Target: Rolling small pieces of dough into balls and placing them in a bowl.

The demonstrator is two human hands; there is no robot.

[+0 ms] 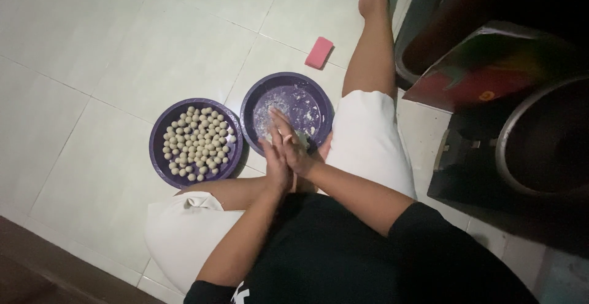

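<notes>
My left hand (pixel 275 160) and my right hand (pixel 289 141) are pressed palm to palm over the near rim of a purple round tray (pixel 254 104) dusted with white flour. A small piece of dough seems to lie between the palms, mostly hidden. To the left stands a second purple round tray (pixel 161 126) filled with several small pale dough balls (pixel 197 142). I sit on the tiled floor with one knee bent and one leg stretched out.
A pink rectangular block (pixel 319 52) lies on the floor tiles beyond the floured tray. At the right stand a dark metal pot (pixel 543 138) and a coloured box (pixel 485 71). A dark wooden edge (pixel 37 261) runs along the lower left.
</notes>
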